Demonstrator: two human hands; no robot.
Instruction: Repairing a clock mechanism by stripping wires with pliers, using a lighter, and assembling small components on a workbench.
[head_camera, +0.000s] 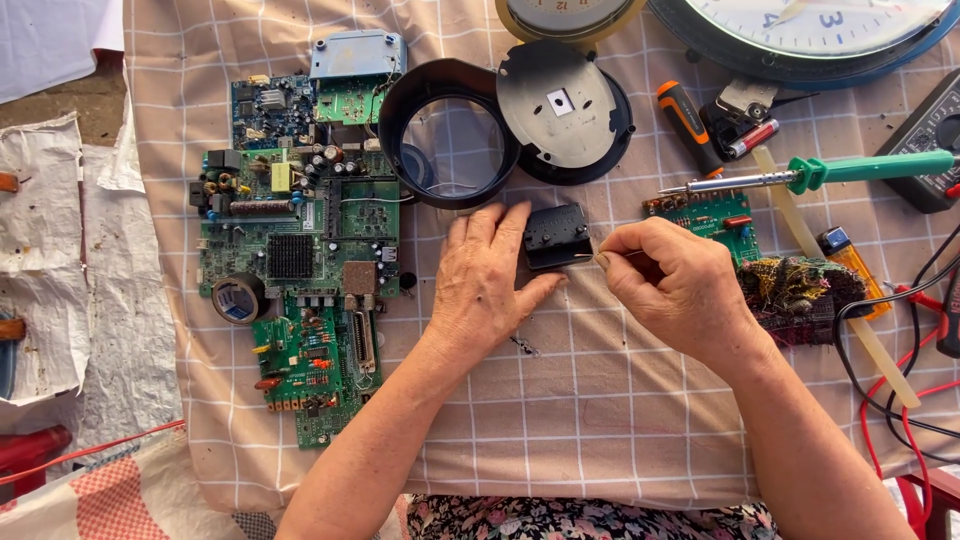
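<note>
The left hand (480, 290) is lying flat on the bench (600, 400) and is pressing its fingers and thumb against a small black box (556, 236), holding it down. The box is sitting on the checked cloth, just below a round black ring (450, 135) with a clear window and a round black plate (562, 105).

The right hand (670, 285) is pinching a thin metal tool (592, 258) between thumb and finger, fingers squeezed together. The tip of the tool is touching the right edge of the box.

A green soldering iron (830, 172) is resting just above the right hand, across a small green board (715, 218). Big green circuit boards (300, 250) and a roll of tape (239, 298) are lying well to the left. Red and black wires (905, 380) are trailing on the right.

What could go wrong? The thin tool might be slipping off the edge and poking the left thumb, because the thumb is sitting very near the tip. The little box might be sliding away if the left hand is not pressing hard enough. The right wrist might be bumping the soldering iron, which may be hot.
</note>
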